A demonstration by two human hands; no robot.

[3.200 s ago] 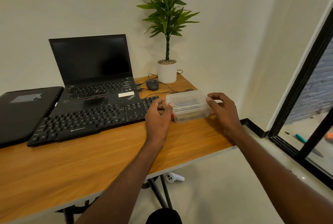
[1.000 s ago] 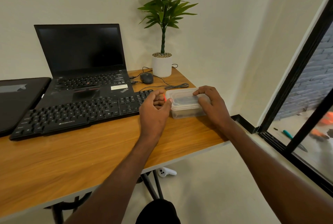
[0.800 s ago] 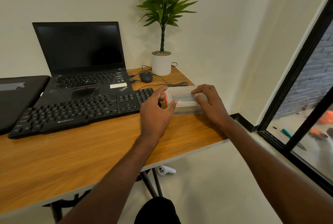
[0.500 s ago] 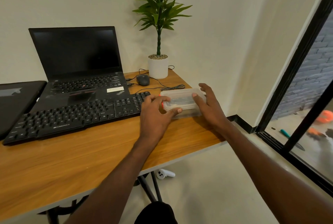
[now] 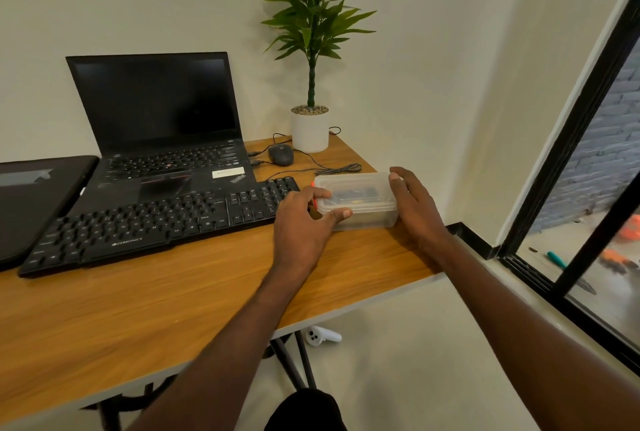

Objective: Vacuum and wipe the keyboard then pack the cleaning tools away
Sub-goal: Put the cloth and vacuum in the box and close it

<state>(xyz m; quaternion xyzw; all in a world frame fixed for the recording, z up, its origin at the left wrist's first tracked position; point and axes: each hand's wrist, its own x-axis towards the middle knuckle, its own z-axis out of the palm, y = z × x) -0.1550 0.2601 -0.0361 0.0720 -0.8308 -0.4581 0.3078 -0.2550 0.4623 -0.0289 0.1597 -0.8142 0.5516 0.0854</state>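
A clear plastic box (image 5: 360, 200) with its lid on sits on the wooden desk (image 5: 173, 299), right of a black external keyboard (image 5: 156, 219). Dark items show dimly through the lid; what they are I cannot tell. My left hand (image 5: 304, 222) grips the box's left end, thumb on the near corner and a finger on the lid by a small red part. My right hand (image 5: 412, 205) lies against the box's right end with fingers extended along the side.
An open black laptop (image 5: 162, 125) stands behind the keyboard, a closed dark laptop (image 5: 34, 195) at the left. A mouse (image 5: 281, 155), a coiled cable (image 5: 337, 170) and a potted plant (image 5: 310, 125) occupy the back corner. A glass door frame (image 5: 561, 167) stands to the right.
Both hands stayed on the box. My left hand went from a curled fist beside it to gripping its left end. My right hand slid from the lid to the right side.
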